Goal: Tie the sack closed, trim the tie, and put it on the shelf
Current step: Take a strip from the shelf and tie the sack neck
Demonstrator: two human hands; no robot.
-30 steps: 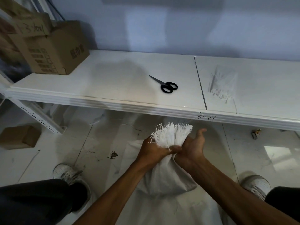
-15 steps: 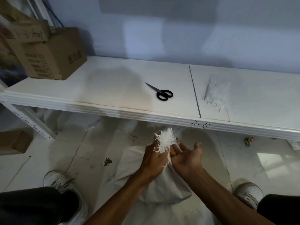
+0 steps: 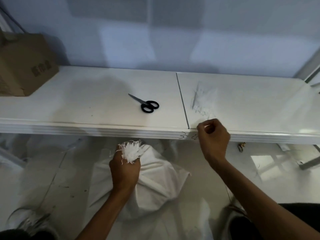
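Gone from the sack's [image 3: 155, 184] neck since half a second ago, right hand [image 3: 213, 135] now raised at the shelf's [image 3: 103, 130] front lip, fingers curled shut beside the pale ties [image 3: 203, 99]; whether pinching one, cannot tell. Left hand [image 3: 124, 168] clenched around the gathered neck, frayed mouth pointing up toward the shelf, sack upright on the floor below its edge. Wide bare shelf around the scissors [image 3: 145, 104], blades aimed back-left; cardboard box [image 3: 24, 66] far left.

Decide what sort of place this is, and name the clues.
Probably a storeroom or small warehouse: a white metal shelf with a hand-written number on its edge, a cardboard box stored on it, and a white sack on the bare floor.
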